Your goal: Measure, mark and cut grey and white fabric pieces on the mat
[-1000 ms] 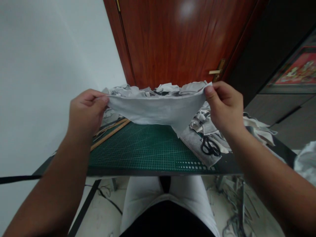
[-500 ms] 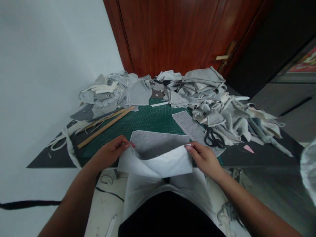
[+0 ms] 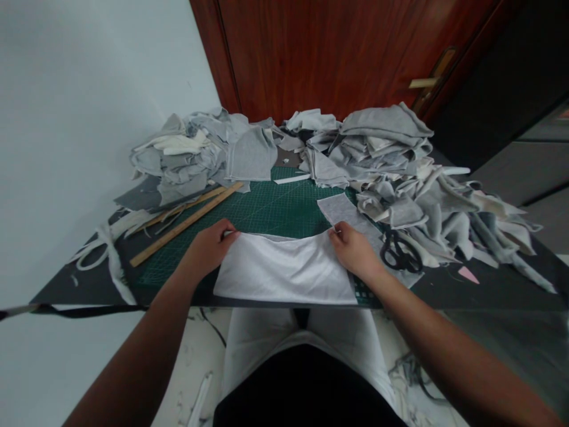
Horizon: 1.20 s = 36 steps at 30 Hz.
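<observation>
A piece of fabric [image 3: 287, 270], white on the side facing me, spans the front of the table between my hands. A thin grey strip shows along its far edge. My left hand [image 3: 211, 246] pinches its far left corner, and my right hand [image 3: 353, 246] pinches the far right corner. Between the hands the top edge sags slightly. Under it lies the green cutting mat [image 3: 284, 207]. Just right of my right hand, black-handled scissors [image 3: 401, 252] rest on a grey fabric piece [image 3: 344, 210].
Wooden rulers [image 3: 186, 225] lie on the left, beside pale fabric strips [image 3: 113, 255]. Grey fabric heaps stand at the back left [image 3: 191, 157] and back right [image 3: 382, 139], with scraps [image 3: 444, 207] spreading right. A pink scrap [image 3: 469, 274] lies near the table's front edge.
Both hands have moved forward and up over the mat, still gripping the fabric. The fabric, earlier gaping with its grey inside showing, now lies flatter with its white side toward me.
</observation>
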Available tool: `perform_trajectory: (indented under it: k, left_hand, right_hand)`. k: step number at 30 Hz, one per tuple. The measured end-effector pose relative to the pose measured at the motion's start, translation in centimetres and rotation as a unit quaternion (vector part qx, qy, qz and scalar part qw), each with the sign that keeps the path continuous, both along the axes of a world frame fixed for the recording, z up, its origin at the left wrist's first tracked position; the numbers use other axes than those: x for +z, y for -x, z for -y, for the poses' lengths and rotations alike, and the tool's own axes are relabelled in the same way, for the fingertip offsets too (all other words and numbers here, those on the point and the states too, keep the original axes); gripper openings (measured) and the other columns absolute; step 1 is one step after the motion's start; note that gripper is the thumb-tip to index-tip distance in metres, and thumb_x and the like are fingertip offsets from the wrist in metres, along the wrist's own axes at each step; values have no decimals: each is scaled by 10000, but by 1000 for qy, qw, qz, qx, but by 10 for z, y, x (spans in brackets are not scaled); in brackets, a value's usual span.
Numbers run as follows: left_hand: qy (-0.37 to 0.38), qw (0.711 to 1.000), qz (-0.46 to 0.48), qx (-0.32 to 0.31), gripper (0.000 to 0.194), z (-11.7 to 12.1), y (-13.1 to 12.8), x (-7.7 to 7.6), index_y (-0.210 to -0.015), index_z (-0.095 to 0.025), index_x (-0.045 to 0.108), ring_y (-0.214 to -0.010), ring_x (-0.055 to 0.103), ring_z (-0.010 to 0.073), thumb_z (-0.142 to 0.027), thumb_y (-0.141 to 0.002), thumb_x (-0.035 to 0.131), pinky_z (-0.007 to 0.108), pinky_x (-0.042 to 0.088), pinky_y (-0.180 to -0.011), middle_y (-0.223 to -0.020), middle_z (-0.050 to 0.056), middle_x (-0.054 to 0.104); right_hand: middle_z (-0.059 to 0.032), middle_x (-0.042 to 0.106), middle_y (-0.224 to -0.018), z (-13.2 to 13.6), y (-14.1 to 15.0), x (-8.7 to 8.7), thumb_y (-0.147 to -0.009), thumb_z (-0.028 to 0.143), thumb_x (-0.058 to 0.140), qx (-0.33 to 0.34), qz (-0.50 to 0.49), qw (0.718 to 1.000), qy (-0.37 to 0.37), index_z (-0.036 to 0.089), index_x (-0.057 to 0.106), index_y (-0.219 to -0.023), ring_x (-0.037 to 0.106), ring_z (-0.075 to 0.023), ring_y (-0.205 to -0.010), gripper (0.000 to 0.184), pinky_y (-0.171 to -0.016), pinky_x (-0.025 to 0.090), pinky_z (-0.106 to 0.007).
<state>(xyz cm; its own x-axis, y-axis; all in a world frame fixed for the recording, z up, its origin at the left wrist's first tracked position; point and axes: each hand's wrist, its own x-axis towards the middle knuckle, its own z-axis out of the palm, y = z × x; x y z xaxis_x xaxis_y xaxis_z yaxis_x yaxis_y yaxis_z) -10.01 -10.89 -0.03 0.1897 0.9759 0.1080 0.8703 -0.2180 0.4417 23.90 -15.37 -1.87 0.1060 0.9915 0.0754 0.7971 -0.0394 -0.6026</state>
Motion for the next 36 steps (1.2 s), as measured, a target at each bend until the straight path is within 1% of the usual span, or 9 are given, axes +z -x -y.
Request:
perform_trajectory:
  k: [5, 9, 11, 15, 19, 22, 25, 29, 36]
  left_hand:
    - [-7, 999, 10, -44, 237, -8, 3, -10, -926, -207, 641, -946, 636, 253, -425, -887, 558, 354, 472, -918, -996, 77, 688]
    - [36, 994, 16, -99, 327, -8, 7, -6, -1022, -196, 676, -966, 633, 255, -439, -804, 656, 375, 482, -948, -1074, 83, 667]
    - [47, 992, 18, -117, 326, -8, 7, -2, -1022, -201, 674, -977, 631, 257, -417, -778, 661, 378, 482, -954, -1082, 79, 673]
    - [65, 990, 23, -127, 313, -14, 4, 4, -1000, -214, 657, -1022, 639, 268, -386, -739, 645, 377, 472, -966, -1080, 66, 701]
    - [99, 987, 20, -123, 326, -22, 0, 5, -1010, -219, 661, -989, 664, 262, -381, -730, 623, 357, 484, -902, -1044, 56, 716]
    - [115, 982, 9, -148, 313, -25, -1, 6, -1040, -233, 671, -924, 675, 237, -379, -780, 578, 327, 490, -844, -974, 30, 720]
    - [99, 979, 9, -180, 372, -27, -2, 7, -1146, -248, 675, -975, 679, 228, -381, -822, 551, 314, 485, -874, -1035, 25, 727]
    - [91, 980, -29, -174, 314, -29, -1, 9, -1013, -237, 720, -1035, 674, 248, -420, -823, 550, 325, 470, -926, -1058, 38, 754]
    - [103, 982, -90, -132, 346, -33, -2, 21, -811, -194, 735, -791, 663, 228, -505, -745, 597, 303, 451, -739, -814, 42, 740]
  right_hand:
    - [-133, 730, -894, 3, 2, 6, -975, 315, 482, 12, 99, 995, 20, 160, 660, -996, 669, -234, -789, 237, -659, 372, -295]
    - [-153, 681, -1114, 6, -3, 10, -924, 312, 577, 65, 133, 989, 14, 152, 697, -1068, 664, -236, -911, 246, -758, 427, -289]
    - [-146, 663, -1143, 5, -8, 13, -901, 284, 603, 90, 129, 987, 23, 152, 709, -1082, 656, -230, -950, 248, -815, 441, -284]
    - [-153, 672, -1071, 1, -16, 21, -869, 248, 629, 129, 150, 979, 44, 111, 723, -1045, 641, -240, -964, 242, -859, 442, -289]
    - [-180, 690, -1084, -2, -19, 29, -825, 249, 667, 166, 153, 972, 70, 93, 732, -1070, 644, -263, -957, 297, -825, 437, -307]
    - [-142, 718, -990, -3, -19, 33, -771, 225, 689, 198, 145, 966, 86, 136, 749, -941, 644, -240, -869, 201, -738, 419, -289]
    - [-88, 721, -889, -2, -18, 35, -732, 199, 692, 220, 129, 962, 99, 176, 732, -833, 621, -206, -794, 111, -672, 386, -269]
    - [-42, 684, -777, -1, -18, 39, -716, 187, 666, 234, 109, 960, 104, 191, 680, -754, 572, -177, -718, 41, -621, 335, -266]
    - [22, 611, -708, -1, -25, 44, -717, 172, 642, 242, 26, 965, 96, 185, 629, -760, 551, -139, -695, 46, -629, 341, -239]
